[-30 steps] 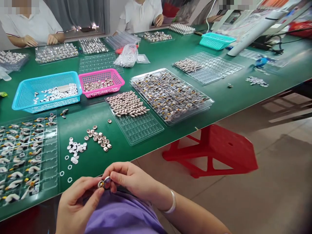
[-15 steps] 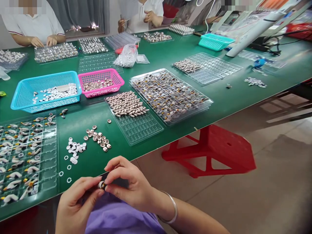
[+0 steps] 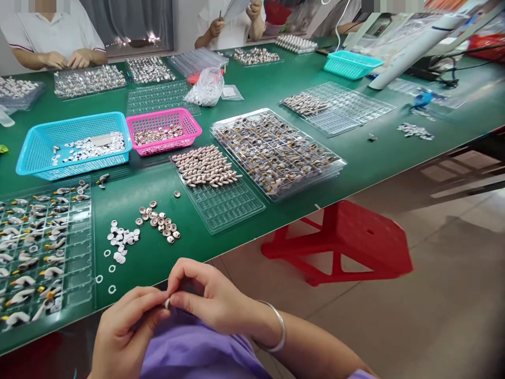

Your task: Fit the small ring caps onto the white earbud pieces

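Observation:
Just off the table's front edge, a small white part (image 3: 167,303) sits between my two hands, mostly covered by fingertips. My left hand (image 3: 128,321) pinches it between thumb and fingers. From the other side my right hand (image 3: 215,297) presses thumb and forefinger against the same piece. Beyond the hands lie loose white discs (image 3: 123,239), thin white rings (image 3: 112,289) and a cluster of small beige cups (image 3: 160,223). At left, a clear compartment tray (image 3: 81,263) holds rows of curved white pieces with yellow tips.
Blue basket (image 3: 29,152) and pink basket (image 3: 193,129) stand behind the loose parts. A tray of beige curved pieces (image 3: 207,166) and stacked filled trays (image 3: 276,152) lie to the right. A red stool (image 3: 366,237) is beside the table. Co-workers (image 3: 51,37) sit opposite.
My right fingertips have closed in on the small part, hiding its dark and yellow areas. Across the table, one person's hands with a sheet have shifted up and right.

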The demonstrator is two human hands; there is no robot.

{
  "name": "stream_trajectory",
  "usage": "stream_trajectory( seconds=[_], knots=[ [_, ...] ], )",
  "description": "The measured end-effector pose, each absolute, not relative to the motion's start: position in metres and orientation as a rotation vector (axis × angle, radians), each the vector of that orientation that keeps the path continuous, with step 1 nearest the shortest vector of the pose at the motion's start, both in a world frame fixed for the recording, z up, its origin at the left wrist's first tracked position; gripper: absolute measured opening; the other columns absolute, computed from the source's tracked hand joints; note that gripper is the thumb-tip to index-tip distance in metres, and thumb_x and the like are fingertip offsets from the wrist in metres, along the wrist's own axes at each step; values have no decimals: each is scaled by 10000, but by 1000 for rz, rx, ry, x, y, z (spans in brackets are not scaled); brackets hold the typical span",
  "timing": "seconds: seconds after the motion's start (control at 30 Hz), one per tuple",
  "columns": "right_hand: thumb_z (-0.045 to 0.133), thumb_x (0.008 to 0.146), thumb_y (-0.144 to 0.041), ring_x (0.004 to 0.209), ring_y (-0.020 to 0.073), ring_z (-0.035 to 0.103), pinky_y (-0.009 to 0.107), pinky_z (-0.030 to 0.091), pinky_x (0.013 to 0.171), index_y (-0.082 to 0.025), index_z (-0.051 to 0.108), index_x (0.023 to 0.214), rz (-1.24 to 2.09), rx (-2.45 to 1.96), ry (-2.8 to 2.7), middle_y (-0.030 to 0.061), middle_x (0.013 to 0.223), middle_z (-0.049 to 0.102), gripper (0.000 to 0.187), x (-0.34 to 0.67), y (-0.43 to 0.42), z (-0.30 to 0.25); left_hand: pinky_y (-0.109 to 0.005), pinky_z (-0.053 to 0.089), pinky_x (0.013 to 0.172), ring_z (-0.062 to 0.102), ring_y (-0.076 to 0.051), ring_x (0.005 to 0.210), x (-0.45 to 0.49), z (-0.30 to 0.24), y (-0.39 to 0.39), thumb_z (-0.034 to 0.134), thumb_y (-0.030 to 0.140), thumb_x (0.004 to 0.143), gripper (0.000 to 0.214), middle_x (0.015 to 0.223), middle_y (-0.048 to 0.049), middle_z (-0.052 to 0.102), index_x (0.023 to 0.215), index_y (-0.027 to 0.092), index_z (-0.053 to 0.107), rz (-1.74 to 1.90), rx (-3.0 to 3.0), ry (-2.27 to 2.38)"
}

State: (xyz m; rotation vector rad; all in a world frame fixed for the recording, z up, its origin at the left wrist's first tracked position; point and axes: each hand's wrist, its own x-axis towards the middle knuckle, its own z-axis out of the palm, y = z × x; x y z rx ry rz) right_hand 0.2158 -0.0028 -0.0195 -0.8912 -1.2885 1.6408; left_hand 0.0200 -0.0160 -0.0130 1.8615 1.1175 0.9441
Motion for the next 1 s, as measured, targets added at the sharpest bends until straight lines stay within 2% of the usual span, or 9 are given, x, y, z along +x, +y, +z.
stream_trajectory(
  seconds=[0.17, 0.3, 0.43, 0.53, 0.67, 0.8, 1.0],
  knots=[
    [845, 711, -424, 651, 99, 528, 254, 465, 679, -169, 586, 795, 1834, -943, -995, -37, 715, 571, 374, 209, -1, -23, -127, 582, 652, 738, -112, 730, 22, -15, -15, 697, 143, 841, 264, 880, 38, 781, 1013, 331, 768, 996, 1824, 1159],
    [844, 712, -432, 685, 102, 549, 250, 466, 685, -168, 578, 810, 1789, -965, -1003, -24, 761, 590, 387, 208, -2, -24, -146, 591, 674, 746, -129, 748, 24, -15, -14, 737, 169, 819, 252, 886, 17, 789, 1012, 324, 783, 1017, 1797, 1172],
    [792, 769, -440, 714, 111, 559, 254, 481, 689, -175, 573, 819, 1698, -973, -1081, -16, 784, 590, 347, 208, -5, -24, -169, 592, 617, 729, -144, 724, 24, -15, -14, 750, 198, 809, 209, 841, -4, 755, 979, 310, 800, 1056, 1772, 1152],
    [784, 778, -453, 710, 109, 551, 253, 470, 676, -174, 575, 825, 1642, -1013, -1127, -17, 786, 589, 351, 208, -6, -24, -178, 594, 635, 729, -146, 739, 23, -15, -15, 721, 167, 825, 253, 862, -12, 755, 1028, 304, 788, 1011, 1784, 1163],
    [825, 724, -488, 672, 92, 530, 237, 438, 641, -173, 578, 850, 1774, -1012, -1099, -31, 767, 595, 420, 210, -5, -28, -178, 593, 684, 730, -140, 777, 24, -17, -16, 691, 137, 830, 272, 891, -9, 757, 1036, 295, 775, 1012, 1821, 1213],
    [799, 723, -556, 648, 85, 580, 238, 473, 650, -166, 576, 873, 1992, -886, -904, -33, 748, 608, 474, 212, -3, -33, -182, 601, 685, 740, -147, 776, 24, -17, -15, 694, 134, 812, 245, 894, -11, 778, 987, 282, 783, 1039, 1824, 1250],
    [912, 638, -356, 696, 77, 606, 233, 498, 728, -154, 601, 845, 1971, -806, -766, -26, 779, 647, 424, 205, -11, -32, -179, 614, 665, 758, -157, 757, 21, -16, -12, 716, 157, 797, 195, 875, -12, 805, 928, 275, 797, 1026, 1666, 1261]
  ],
)
